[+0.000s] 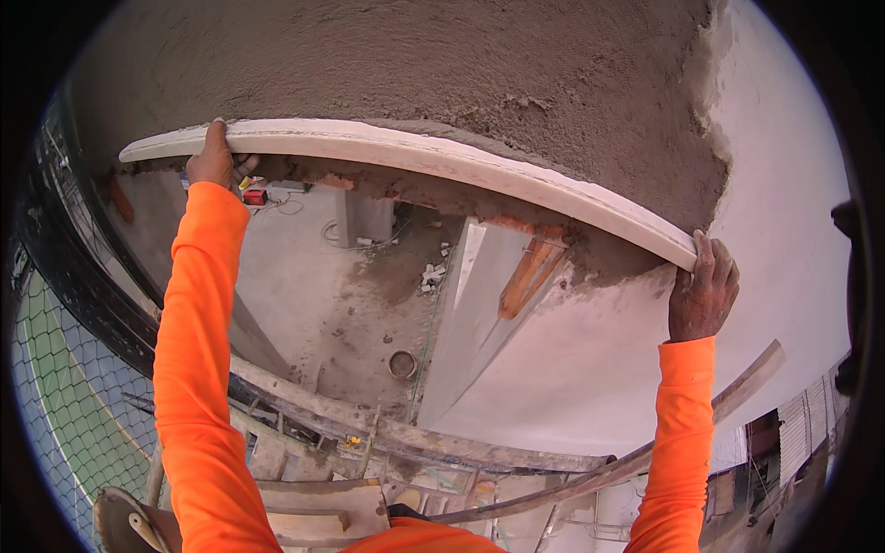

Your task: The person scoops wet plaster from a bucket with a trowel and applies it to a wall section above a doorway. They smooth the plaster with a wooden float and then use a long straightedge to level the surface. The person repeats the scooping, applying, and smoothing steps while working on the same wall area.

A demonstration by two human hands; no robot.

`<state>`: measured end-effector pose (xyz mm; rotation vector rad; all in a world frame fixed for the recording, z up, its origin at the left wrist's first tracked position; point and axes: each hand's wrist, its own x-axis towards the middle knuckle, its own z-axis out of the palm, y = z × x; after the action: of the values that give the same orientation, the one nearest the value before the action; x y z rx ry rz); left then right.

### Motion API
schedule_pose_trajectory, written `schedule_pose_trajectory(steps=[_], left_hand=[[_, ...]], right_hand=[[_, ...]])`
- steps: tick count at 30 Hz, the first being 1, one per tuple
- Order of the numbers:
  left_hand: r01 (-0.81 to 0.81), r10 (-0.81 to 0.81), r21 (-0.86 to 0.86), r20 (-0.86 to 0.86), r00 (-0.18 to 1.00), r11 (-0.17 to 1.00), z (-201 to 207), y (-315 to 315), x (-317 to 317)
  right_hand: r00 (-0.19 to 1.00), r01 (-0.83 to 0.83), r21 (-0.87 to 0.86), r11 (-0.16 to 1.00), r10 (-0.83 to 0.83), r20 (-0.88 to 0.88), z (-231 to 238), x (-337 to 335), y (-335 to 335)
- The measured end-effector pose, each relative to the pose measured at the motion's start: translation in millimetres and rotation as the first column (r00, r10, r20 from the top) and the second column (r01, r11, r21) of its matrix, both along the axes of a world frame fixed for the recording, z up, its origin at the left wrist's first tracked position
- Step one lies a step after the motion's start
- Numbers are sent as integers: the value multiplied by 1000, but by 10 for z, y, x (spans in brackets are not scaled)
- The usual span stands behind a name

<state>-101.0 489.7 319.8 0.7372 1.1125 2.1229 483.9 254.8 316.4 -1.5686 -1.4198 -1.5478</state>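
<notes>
A long pale straightedge (pixel 415 152), coated with whitish residue, lies across the lower edge of the wet grey mortar (pixel 396 64) on the wall. My left hand (pixel 212 166) is closed on its left end, with the thumb over the top and the fingers beneath. At the other end my right hand (pixel 703 290) grips the bar, fingers bent over its tip. Both arms, in orange sleeves, are stretched upward. A ridge of mortar sits along the bar's upper edge, and the plaster above is rough in places.
Below the bar is an opening onto a lower floor with a round bucket (pixel 402 364). Wooden scaffold poles (pixel 590 484) cross beneath me. A wooden board (pixel 323 511) and a handled tool (pixel 143 530) are at lower left. Green netting (pixel 78 396) hangs at the left; smooth pale wall (pixel 784 184) is at right.
</notes>
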Motion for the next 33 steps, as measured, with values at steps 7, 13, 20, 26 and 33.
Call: schedule_pose_trajectory(steps=[7, 13, 20, 26, 33], left_hand=[[-38, 37, 47, 32, 999, 998, 497, 320, -427], [-78, 77, 73, 7, 997, 994, 738, 277, -626], [-16, 13, 64, 51, 999, 998, -196, -129, 34], [-22, 19, 46, 54, 998, 999, -343, -137, 320], [-85, 84, 21, 75, 994, 996, -160, 16, 80]], right_hand=[[1000, -14, 51, 999, 13, 8, 478, -240, 197], [999, -50, 80, 996, 48, 25, 576, -335, 212], [999, -49, -53, 997, 48, -16, -317, 12, -132], [999, -9, -77, 997, 6, -39, -585, 201, -104], [998, -60, 13, 998, 60, -3, -401, 3, 53]])
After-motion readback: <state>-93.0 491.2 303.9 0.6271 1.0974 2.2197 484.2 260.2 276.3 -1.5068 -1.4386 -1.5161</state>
